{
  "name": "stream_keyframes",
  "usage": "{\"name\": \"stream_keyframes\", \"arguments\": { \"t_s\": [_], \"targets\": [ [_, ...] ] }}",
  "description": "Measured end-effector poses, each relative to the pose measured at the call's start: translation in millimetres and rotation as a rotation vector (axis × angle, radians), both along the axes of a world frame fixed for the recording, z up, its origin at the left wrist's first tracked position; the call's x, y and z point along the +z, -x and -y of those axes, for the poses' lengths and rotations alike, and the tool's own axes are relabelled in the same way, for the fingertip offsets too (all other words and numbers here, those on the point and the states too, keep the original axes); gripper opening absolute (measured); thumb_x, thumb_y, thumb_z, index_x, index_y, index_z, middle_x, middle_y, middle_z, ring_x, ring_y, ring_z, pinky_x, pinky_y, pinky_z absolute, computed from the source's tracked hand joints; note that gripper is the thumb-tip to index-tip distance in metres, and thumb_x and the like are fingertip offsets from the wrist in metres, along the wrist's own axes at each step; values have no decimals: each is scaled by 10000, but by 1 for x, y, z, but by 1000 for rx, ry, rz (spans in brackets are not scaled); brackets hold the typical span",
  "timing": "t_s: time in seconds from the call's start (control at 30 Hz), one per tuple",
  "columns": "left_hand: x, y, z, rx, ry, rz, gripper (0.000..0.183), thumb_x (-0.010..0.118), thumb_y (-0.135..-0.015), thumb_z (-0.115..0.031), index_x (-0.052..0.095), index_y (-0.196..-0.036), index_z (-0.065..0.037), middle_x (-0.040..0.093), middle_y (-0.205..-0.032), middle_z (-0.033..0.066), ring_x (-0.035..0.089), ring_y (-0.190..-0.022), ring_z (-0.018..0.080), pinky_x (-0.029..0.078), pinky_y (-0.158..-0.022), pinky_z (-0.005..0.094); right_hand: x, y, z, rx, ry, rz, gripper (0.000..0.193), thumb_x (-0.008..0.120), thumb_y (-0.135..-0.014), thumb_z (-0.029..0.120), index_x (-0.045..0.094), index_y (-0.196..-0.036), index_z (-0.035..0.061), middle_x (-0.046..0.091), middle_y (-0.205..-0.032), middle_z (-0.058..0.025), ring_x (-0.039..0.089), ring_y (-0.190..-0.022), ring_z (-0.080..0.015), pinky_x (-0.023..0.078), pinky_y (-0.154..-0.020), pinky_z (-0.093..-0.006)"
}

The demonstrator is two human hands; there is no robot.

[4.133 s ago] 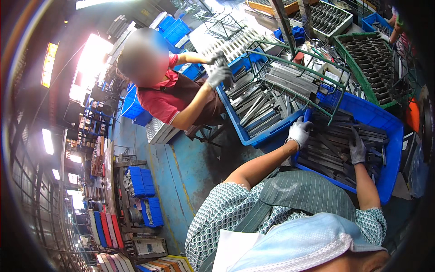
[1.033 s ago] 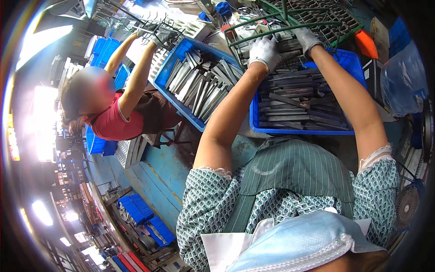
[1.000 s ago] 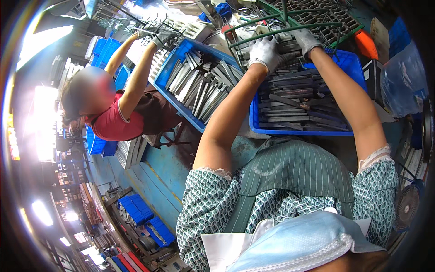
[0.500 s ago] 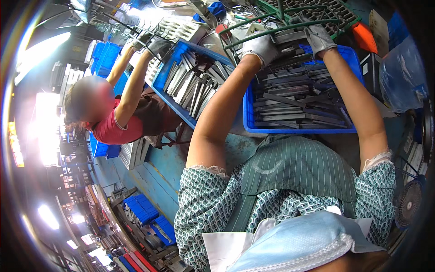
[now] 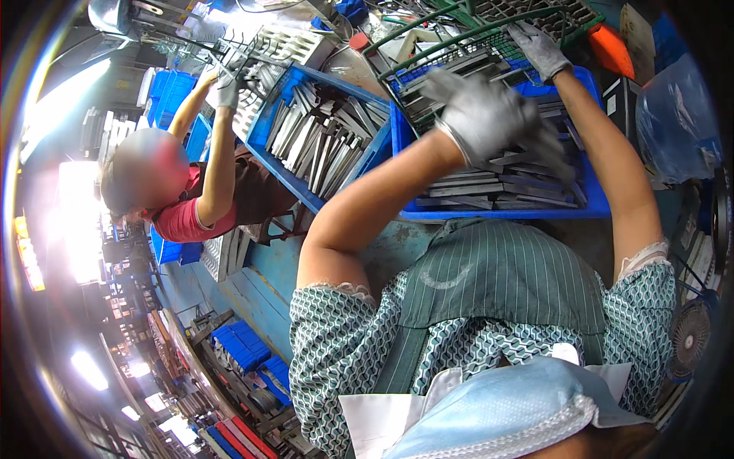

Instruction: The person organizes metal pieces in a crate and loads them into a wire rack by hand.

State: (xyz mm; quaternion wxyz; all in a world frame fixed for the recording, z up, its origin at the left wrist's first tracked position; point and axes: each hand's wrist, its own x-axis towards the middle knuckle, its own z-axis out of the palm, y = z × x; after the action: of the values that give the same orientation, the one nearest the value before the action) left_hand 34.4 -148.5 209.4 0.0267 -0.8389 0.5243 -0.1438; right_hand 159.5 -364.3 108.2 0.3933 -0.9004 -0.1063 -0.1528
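My right hand (image 5: 540,52), in a pale grey glove, is at the side of a green wire basket (image 5: 428,55); its fingers are hooked over the frame. The basket leans at the far edge of a blue bin (image 5: 505,215), with flat metal bars (image 5: 466,80) inside it. Over the bin hovers my left hand (image 5: 489,118), gloved too and smeared by motion. A dark grey blur lies beside its fingers, and I cannot make out whether it is something held. Many dark flat metal bars (image 5: 489,186) fill the bin below.
To the left stands another blue bin (image 5: 264,153) of lighter metal bars (image 5: 321,141). Beyond it a co-worker (image 5: 199,183) handles a wire rack (image 5: 237,61) with gloved hands. An orange piece (image 5: 612,55), a clear plastic bag (image 5: 677,126) and a fan (image 5: 690,340) are at the right.
My left hand has come away from the basket, back toward me over the bin. More of the bars in the basket now shows. The co-worker's hands and rack have shifted left.
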Motion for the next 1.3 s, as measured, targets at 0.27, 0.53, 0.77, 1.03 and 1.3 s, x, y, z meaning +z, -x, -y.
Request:
{"name": "stream_keyframes", "arguments": {
  "t_s": [0.27,0.53,0.77,1.03,1.3],
  "targets": [
    [-70,63,18,144,-51,-565,200,484,-770,-169,530,-956,-112,590,-848,90,585,-840,247,430,-734,377,-1,-3,14,87,773,319,399,446,-835,74,426,-1229,140,480,-1082,-111,535,-930,-293,453,-803,-370],
    [-119,50,-15,376,-97,-629,241,522,-776,-228,551,-995,-132,580,-897,110,563,-891,278,425,-749,408,10,1,11,193,713,-15,306,445,-834,111,488,-1137,119,512,-1019,-119,517,-928,-308,449,-789,-361],
    [-18,-10,25,436,367,-110,418,551,-771,-368,502,-1097,-111,510,-1038,133,503,-952,301,390,-820,434,22,-13,12,281,958,-212,370,406,-826,113,413,-1195,97,509,-961,-180,533,-872,-331,462,-762,-392],
    [-64,-62,9,812,341,-361,678,479,-796,-497,333,-1289,-55,290,-1348,194,182,-1287,349,103,-1049,443,25,-24,-57,42,423,-474,625,303,-831,523,554,-1032,-12,544,-1019,-266,506,-1015,-367,397,-870,-410],
    [-35,-63,32,759,437,-369,968,673,-568,-580,298,-1302,-73,392,-1262,212,341,-1194,361,261,-1001,426,15,-33,-1,226,59,-133,550,360,-850,488,554,-1090,33,585,-1007,-217,576,-958,-262,427,-816,-389]
  ]
}}
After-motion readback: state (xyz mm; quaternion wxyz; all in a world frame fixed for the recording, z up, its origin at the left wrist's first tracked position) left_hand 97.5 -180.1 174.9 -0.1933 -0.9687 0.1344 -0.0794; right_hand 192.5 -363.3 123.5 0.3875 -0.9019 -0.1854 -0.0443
